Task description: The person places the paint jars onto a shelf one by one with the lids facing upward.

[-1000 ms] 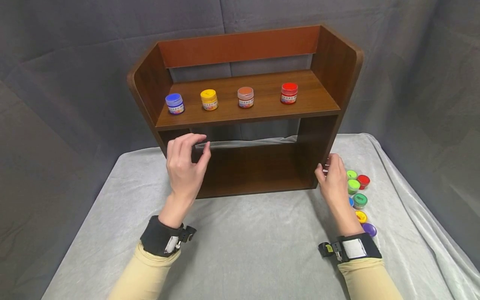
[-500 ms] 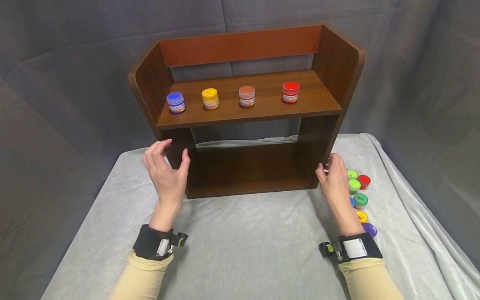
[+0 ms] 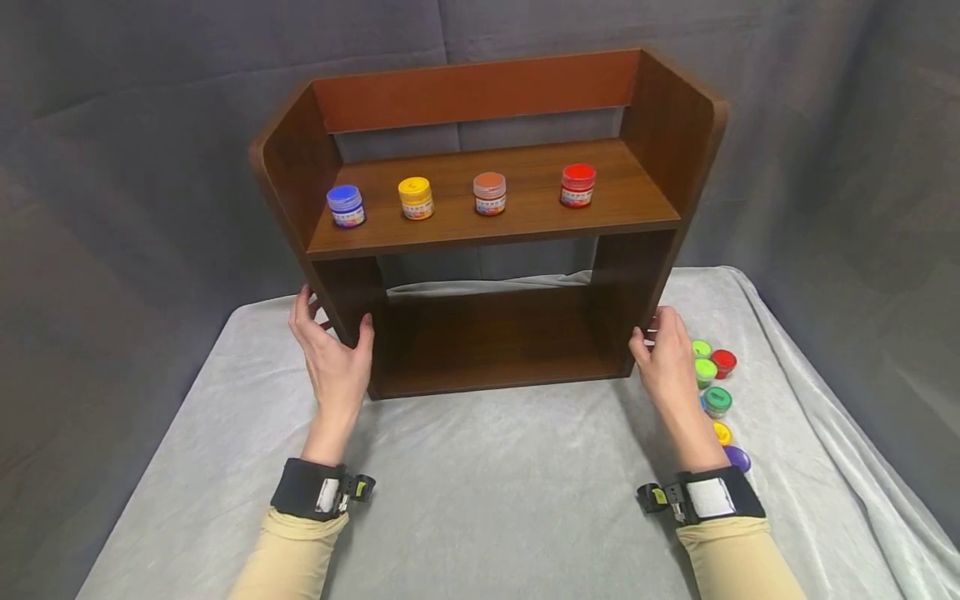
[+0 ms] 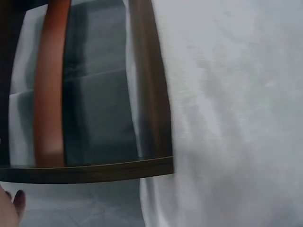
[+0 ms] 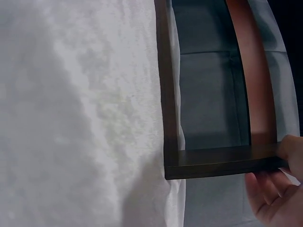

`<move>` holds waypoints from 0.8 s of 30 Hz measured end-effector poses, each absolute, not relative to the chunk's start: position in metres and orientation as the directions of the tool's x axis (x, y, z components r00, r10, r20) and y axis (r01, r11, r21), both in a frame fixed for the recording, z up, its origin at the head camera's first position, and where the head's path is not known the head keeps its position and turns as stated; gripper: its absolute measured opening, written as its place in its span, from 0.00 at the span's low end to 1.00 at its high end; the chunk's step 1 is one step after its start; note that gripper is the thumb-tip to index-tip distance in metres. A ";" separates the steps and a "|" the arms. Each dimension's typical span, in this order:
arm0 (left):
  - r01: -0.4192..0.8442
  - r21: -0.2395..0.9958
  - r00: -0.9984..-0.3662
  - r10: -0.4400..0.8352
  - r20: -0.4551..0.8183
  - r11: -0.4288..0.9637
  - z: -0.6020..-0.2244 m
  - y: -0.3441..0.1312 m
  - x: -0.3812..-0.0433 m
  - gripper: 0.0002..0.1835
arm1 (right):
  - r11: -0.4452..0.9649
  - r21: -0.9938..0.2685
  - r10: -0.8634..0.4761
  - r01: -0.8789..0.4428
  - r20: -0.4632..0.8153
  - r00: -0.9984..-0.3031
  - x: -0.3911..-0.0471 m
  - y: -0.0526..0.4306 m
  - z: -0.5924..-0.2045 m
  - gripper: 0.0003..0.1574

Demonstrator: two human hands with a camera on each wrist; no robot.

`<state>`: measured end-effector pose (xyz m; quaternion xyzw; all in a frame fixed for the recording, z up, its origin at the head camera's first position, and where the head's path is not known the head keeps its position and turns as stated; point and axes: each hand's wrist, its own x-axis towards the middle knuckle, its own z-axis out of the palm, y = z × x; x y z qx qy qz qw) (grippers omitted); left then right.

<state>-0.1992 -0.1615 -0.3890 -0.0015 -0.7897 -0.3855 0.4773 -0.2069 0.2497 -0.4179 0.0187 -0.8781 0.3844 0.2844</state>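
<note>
A dark brown wooden shelf (image 3: pixel 480 237) stands on the cloth-covered table. Its upper board bears a blue paint jar (image 3: pixel 347 207), a yellow one (image 3: pixel 416 198), a brown one (image 3: pixel 490 193) and a red one (image 3: pixel 577 185). My left hand (image 3: pixel 333 362) straddles the lower left side panel, thumb inside, fingers outside; in the left wrist view a small gap separates the fingertips (image 4: pixel 19 198) from the panel (image 4: pixel 94 172). My right hand (image 3: pixel 667 367) grips the lower right side panel. In the right wrist view its thumb is on one face, the fingers (image 5: pixel 255 189) on the other.
Several paint jars lie right of the shelf beside my right forearm, among them a red one (image 3: pixel 723 362), a dark green one (image 3: pixel 717 401) and a purple one (image 3: pixel 738 457). The grey-white cloth (image 3: pixel 510 483) stretches in front. A dark grey curtain (image 3: pixel 150 167) hangs behind and at the sides.
My left hand has moved left and down from in front of the shelf to around its left side panel. My right hand keeps its hold on the right panel.
</note>
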 end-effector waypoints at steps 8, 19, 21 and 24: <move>0.298 0.633 -0.663 -0.323 0.676 0.714 -0.407 -0.166 -0.204 0.33 | 0.715 -0.658 0.150 -0.236 0.474 -0.867 -0.205 0.251 -0.413 0.15; 0.322 0.563 -0.628 -0.273 0.728 0.761 -0.414 -0.170 -0.206 0.25 | 0.727 -0.641 0.143 -0.246 0.492 -0.858 -0.204 0.253 -0.415 0.14; 0.328 0.558 -0.621 -0.271 0.735 0.762 -0.415 -0.170 -0.207 0.25 | 0.731 -0.635 0.136 -0.251 0.495 -0.858 -0.205 0.253 -0.415 0.14; 0.333 0.555 -0.615 -0.271 0.741 0.762 -0.416 -0.170 -0.208 0.25 | 0.731 -0.628 0.122 -0.267 0.504 -0.855 -0.205 0.254 -0.413 0.13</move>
